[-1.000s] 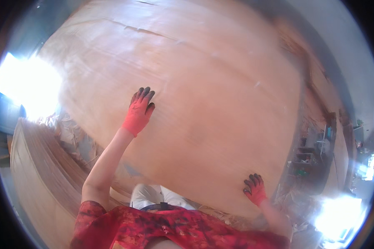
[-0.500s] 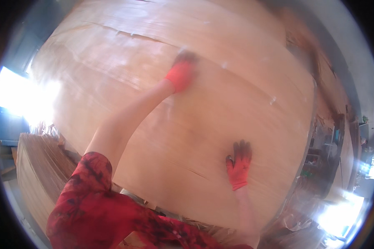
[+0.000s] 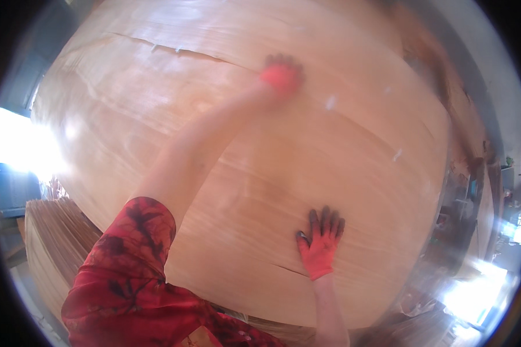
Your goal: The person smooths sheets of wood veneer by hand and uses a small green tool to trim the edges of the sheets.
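Observation:
A large pale-brown wood veneer sheet [image 3: 260, 179] spreads across most of the view. A long split with a lifted edge [image 3: 205, 55] runs over its far left part, and small whitish strips [image 3: 330, 103] dot its surface. My left hand [image 3: 282, 76], in a red glove with dark fingers, is stretched far out onto the sheet near the end of the split; motion blurs it, but its fingers look spread. My right hand [image 3: 320, 243], gloved alike, lies flat on the nearer right part with fingers apart. Neither hand grips anything.
A tall stack of thin veneer sheets [image 3: 55, 248] stands at the lower left, beside a blue box-like object [image 3: 17, 186]. Bright light glares at both sides. Clear plastic film and clutter [image 3: 417, 303] lie past the sheet's right edge.
My left hand has slid to the right and slightly farther away over the sheet. My right hand has shifted a little left and nearer in view, staying flat. The view has tilted slightly.

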The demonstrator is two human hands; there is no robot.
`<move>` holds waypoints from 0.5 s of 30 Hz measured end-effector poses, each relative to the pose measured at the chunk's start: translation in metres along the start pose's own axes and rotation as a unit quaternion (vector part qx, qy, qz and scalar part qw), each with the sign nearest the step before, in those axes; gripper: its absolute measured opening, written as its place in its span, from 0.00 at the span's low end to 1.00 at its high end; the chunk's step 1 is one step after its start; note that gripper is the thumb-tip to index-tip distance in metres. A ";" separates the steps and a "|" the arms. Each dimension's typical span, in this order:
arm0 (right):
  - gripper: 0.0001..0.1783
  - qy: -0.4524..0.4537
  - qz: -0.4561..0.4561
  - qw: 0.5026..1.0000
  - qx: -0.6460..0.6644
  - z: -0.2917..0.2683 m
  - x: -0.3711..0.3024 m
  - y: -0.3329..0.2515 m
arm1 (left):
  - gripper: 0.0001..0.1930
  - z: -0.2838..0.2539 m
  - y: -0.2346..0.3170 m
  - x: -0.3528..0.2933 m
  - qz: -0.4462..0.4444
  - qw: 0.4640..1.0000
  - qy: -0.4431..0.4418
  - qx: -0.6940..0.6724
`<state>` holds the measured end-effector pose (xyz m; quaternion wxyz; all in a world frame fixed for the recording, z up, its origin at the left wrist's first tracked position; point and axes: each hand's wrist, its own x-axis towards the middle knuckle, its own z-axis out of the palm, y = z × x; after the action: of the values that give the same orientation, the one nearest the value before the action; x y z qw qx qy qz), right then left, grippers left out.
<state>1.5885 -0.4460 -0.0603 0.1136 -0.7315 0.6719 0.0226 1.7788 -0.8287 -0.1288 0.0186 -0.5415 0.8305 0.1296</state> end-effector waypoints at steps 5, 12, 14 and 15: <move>0.37 -0.003 -0.025 1.000 0.009 -0.001 0.015 -0.007 | 0.30 -0.002 -0.030 0.008 -0.020 0.999 0.024 0.009; 0.37 -0.002 -0.005 1.000 -0.017 -0.021 -0.017 -0.021 | 0.33 -0.010 -0.011 -0.003 0.009 0.994 0.064 -0.088; 0.36 -0.002 0.005 1.000 -0.024 -0.024 -0.026 -0.023 | 0.33 -0.009 0.003 -0.004 0.015 0.994 0.048 -0.096; 0.36 0.004 0.004 1.000 -0.027 -0.024 -0.029 -0.022 | 0.33 -0.009 0.007 -0.004 0.019 0.994 0.039 -0.100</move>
<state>1.6045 -0.4208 -0.0285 0.0912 -0.7316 0.6745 0.0383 1.7753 -0.8248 -0.1177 -0.0706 -0.5294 0.8235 0.1911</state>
